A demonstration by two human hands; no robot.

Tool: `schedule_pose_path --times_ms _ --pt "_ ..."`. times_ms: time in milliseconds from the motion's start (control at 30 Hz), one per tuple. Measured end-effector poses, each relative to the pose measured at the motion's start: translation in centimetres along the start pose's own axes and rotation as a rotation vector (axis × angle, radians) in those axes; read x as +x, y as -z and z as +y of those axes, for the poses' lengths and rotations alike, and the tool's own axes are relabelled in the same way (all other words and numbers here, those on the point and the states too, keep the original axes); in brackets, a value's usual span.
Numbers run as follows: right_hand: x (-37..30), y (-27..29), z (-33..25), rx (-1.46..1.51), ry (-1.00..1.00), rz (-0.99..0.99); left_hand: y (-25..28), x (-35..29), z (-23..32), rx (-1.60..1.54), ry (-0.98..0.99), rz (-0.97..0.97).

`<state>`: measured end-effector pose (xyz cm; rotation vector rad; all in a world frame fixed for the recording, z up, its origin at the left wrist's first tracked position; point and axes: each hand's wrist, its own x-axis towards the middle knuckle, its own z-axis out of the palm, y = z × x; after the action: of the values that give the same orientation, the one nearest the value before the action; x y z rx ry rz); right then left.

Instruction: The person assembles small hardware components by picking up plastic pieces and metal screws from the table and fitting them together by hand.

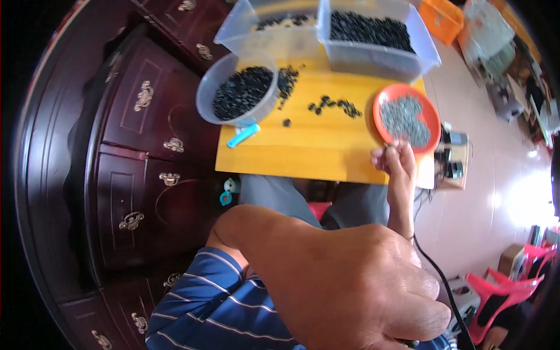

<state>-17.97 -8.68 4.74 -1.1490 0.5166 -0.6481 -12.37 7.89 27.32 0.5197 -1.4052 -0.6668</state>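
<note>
Closest to us is the person's left hand (373,286), huge and curled, reaching across the body from a blue striped sleeve (198,291); its fingertips are turned away, so I cannot tell whether they grip anything. Beyond it, the right hand (399,158) is at the near edge of an orange plate (433,119), thumb and fingertips drawn together; whether a small piece is caught between them, I cannot tell. That plate sits at the right side of a yellow table (303,160), probably so its contents lie within easy reach of that hand. A few black pieces (335,104) lie loose mid-table, perhaps spread out to be picked singly, while a round clear tub (205,96) and a rectangular bin (373,63) seem meant to keep bulk black pieces corralled. On the plate, the grey slivers (402,119) look thin, dull and metallic, heaped loosely
</note>
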Motion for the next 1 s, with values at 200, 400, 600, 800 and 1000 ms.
schedule_pose_path --times_ms 200,400,600,800,1000 --pt "0.3 0.5 0.2 0.002 -0.042 0.023 3.9 -3.0 -2.2 0.196 -0.070 -0.247" --pt "-0.6 0.5 -0.4 0.056 -0.123 -0.001 7.4 -8.0 -8.3 0.725 0.469 0.317" --pt "-0.7 0.6 -0.1 0.030 -0.137 -0.019 10.6 -11.3 -15.0 0.649 0.572 0.510" --pt "-0.4 0.7 0.2 0.061 -0.109 -0.059 10.7 -11.9 -16.6 0.674 0.522 0.471" --pt "-0.5 0.6 0.1 0.070 -0.105 -0.053 10.1 -12.1 -17.1 0.653 0.591 0.435"
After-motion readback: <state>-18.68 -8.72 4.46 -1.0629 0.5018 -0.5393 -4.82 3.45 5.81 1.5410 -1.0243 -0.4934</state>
